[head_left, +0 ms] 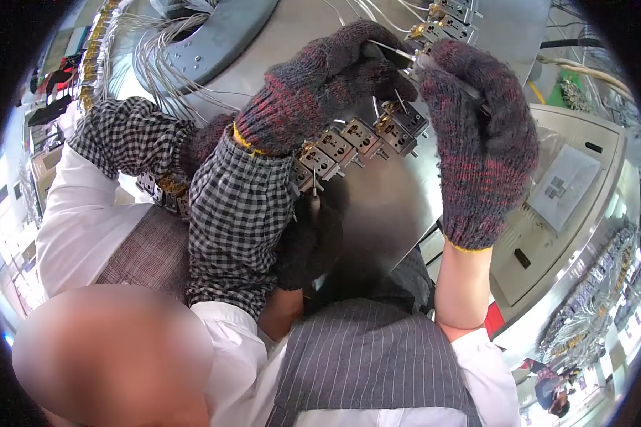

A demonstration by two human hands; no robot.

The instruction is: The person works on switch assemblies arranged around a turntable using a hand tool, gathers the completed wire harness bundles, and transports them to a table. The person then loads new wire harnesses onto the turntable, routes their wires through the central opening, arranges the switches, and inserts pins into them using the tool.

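My right hand, in a dark red-flecked knit glove, is closed at the upper right, its fingertips at a small pale piece beside the metal connector blocks. What it grips is too small to tell. My left hand, in a dark glove and partly shaded, is closed around a thin tool below the row of blocks. Its tip touches or nearly touches a block. From the left, a co-worker's gloved hand reaches over the row, with a thin metal rod running from its fingers towards my right fingertips.
The co-worker's checked sleeve crosses close to my left forearm, and their other gloved hand is farther left. A grey ring with white wires lies at the back. On the right stands a beige case bearing a plastic bag.
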